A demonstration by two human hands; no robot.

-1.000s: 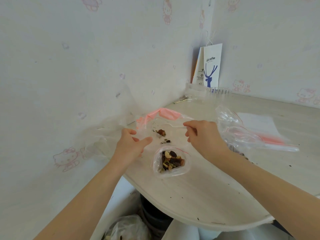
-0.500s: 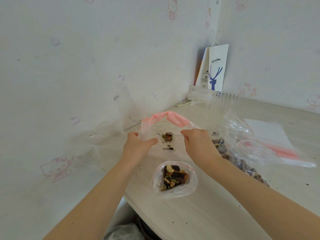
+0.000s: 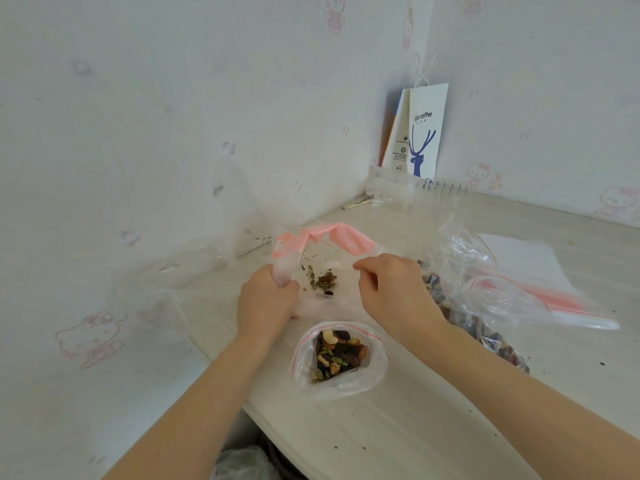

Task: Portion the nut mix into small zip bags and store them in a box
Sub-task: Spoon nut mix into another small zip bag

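The left hand (image 3: 266, 303) has its grip closed tight, fingers curled round the bunched left side of a large zip bag (image 3: 349, 241) with a pink zip strip. The right hand (image 3: 391, 289) pinches the bag's right side just under that strip, fingers curled in. Between the two grips the bag's mouth stands open and arched above the table (image 3: 415, 427), close to its left edge by the wall. Only a few leftover nuts and seeds (image 3: 323, 282) lie inside on the clear film. The hands cover the bag's near part. Just in front of the hands, toward the near edge, a small zip bag (image 3: 375, 367) with a thin red line at its mouth stands open, holding a portion of nut mix (image 3: 339, 353); it touches neither hand. Toward the right edge lies a crumpled clear bag (image 3: 485, 296) with more nut mix (image 3: 502, 348) in it, partly hidden behind the right forearm. Flat empty zip bags (image 3: 526, 268) with pink strips lie beyond it. In the far corner a white paper coffee bag (image 3: 424, 129) with a blue deer leans on the wall behind a clear plastic container (image 3: 391, 188). Loose clear plastic (image 3: 166, 289) hangs at the left edge against the wallpaper. Dark crumbs dot the tabletop.
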